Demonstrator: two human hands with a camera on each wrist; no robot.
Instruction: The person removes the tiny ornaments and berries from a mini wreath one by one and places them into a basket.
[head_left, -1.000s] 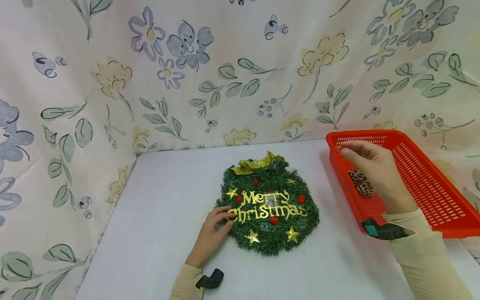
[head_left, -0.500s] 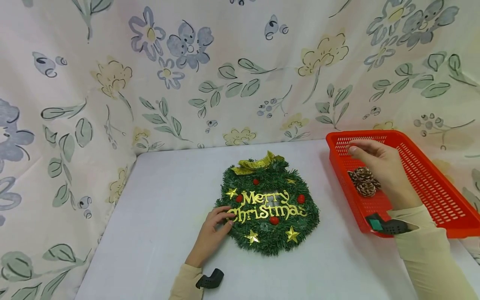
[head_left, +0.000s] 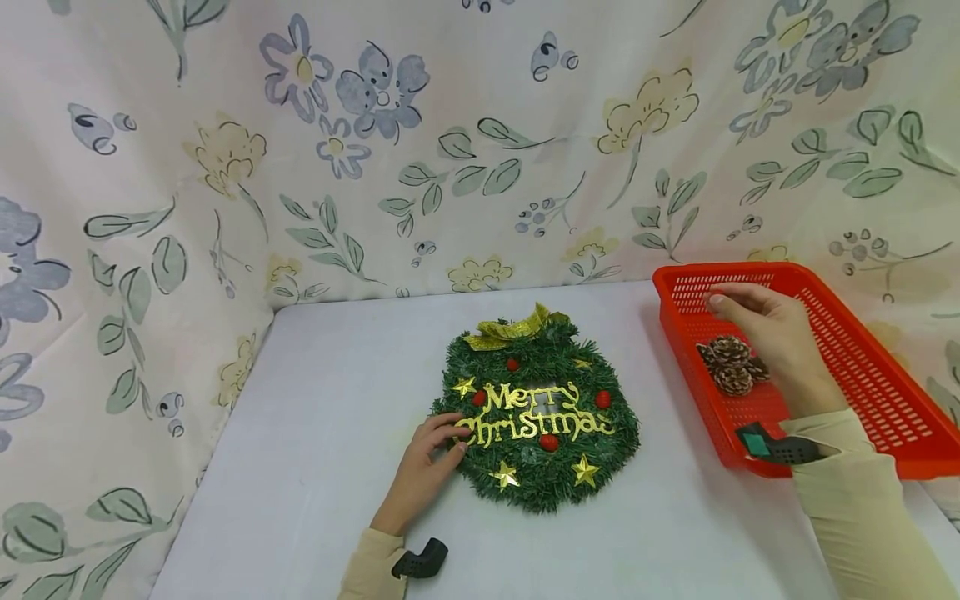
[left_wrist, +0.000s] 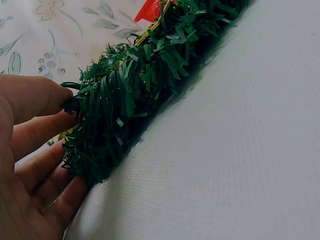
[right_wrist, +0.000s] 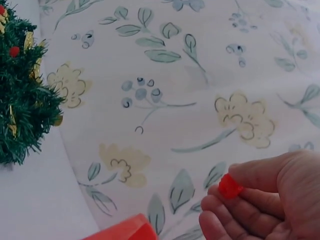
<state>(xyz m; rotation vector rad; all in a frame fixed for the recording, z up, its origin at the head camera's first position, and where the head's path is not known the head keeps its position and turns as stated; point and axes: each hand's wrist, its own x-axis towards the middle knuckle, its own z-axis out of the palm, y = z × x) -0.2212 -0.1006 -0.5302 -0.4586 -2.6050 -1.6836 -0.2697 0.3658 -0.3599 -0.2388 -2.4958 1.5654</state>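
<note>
A green Christmas wreath lies on the table, with gold "Merry Christmas" lettering, gold stars, red berries and a gold ribbon. My left hand holds the wreath's left edge, its fingertips at the tinsel in the left wrist view. At the right, my right hand is raised over the red basket. Between its thumb and fingers it pinches a small bumpy red berry, which barely shows in the head view. Several pine cones sit in the basket beneath that hand.
The basket has slotted sides and stands at the table's right side. White cloth covers the table. A floral curtain hangs behind and along the left.
My right hand has moved to the right and slightly nearer, from the basket's left rim to over its inside, still pinching the berry. The left hand and wreath have not moved.
</note>
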